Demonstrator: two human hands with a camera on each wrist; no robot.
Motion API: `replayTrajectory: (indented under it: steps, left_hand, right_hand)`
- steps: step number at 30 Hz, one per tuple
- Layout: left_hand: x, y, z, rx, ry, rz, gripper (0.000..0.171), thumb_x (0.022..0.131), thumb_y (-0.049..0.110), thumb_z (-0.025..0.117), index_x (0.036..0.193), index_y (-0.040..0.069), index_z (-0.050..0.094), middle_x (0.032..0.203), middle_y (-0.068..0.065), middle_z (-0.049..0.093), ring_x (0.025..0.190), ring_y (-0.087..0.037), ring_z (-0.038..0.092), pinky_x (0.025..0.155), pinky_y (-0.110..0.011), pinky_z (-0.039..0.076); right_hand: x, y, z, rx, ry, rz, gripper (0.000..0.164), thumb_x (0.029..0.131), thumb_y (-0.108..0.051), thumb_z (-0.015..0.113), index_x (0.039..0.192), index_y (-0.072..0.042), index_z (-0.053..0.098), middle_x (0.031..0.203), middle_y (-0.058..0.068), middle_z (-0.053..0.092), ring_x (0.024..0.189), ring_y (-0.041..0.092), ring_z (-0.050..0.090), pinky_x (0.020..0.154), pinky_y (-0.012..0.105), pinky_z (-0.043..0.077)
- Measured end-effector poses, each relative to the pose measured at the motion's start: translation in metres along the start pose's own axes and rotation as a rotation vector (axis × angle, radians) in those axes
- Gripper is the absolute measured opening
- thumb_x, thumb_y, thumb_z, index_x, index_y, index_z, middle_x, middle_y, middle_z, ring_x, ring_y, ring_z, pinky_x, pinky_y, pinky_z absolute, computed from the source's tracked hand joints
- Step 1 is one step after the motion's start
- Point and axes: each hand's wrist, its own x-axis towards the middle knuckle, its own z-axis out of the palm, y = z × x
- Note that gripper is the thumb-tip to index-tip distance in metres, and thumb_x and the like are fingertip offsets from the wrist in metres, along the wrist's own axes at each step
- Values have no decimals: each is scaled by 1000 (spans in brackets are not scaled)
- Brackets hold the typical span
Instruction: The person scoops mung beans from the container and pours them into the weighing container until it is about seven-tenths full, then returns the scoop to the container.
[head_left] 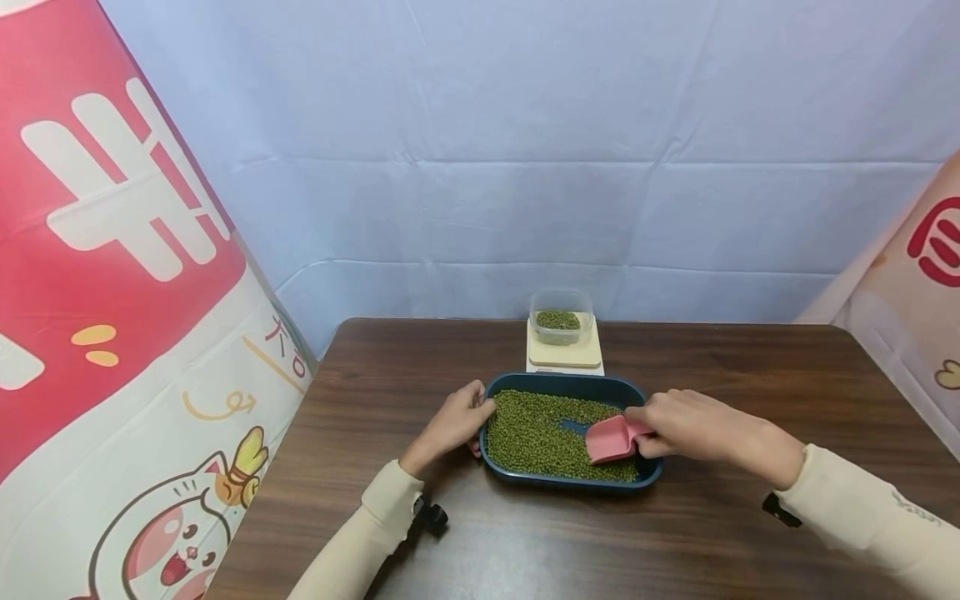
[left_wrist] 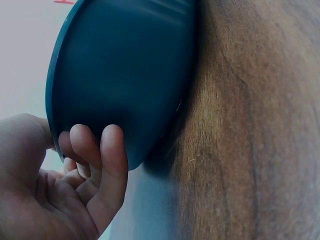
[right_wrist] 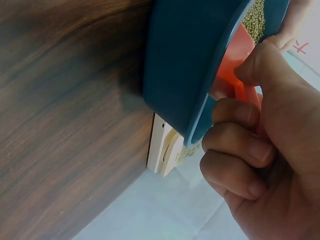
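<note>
A dark blue tray (head_left: 562,384) full of green mung beans (head_left: 536,435) rests on the table. My left hand (head_left: 452,421) grips its left end, thumb over the rim; the left wrist view shows the fingers (left_wrist: 114,150) curled against the outer wall. In my right hand (head_left: 693,427) is the handle of a pink scoop (head_left: 609,439), fingers wrapped round it in the right wrist view. The scoop's blade is down among the beans at the tray's right side, beside a bare blue patch of the tray floor.
Just behind the tray stands a kitchen scale (head_left: 566,354) bearing a clear plastic container (head_left: 559,337) with some beans in it. Both sit on the brown wooden table (head_left: 750,375), whose back edge meets a white cloth backdrop (head_left: 480,208). Printed cloths (head_left: 135,333) hang on the sides.
</note>
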Motion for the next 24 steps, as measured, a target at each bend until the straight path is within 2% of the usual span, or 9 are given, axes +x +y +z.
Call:
replayTrajectory:
  steps: [11, 24]
  left_hand:
    - [0, 1, 0, -1, -4, -4, 24, 102, 24, 44, 87, 6, 40, 55, -11, 52, 40, -25, 58, 40, -38, 57]
    - [0, 1, 0, -11, 0, -4, 23, 101, 23, 46, 88, 5, 41, 55, -12, 53, 40, -25, 58, 40, -38, 57]
  right_hand:
    - [8, -3, 4, 10, -28, 10, 13, 79, -13, 60, 79, -23, 52, 60, -14, 24, 50, 2, 18, 45, 18, 13]
    - [19, -3, 5, 10, -20, -1, 15, 77, -13, 60, 74, -24, 50, 58, -13, 23, 49, 2, 17, 43, 18, 12]
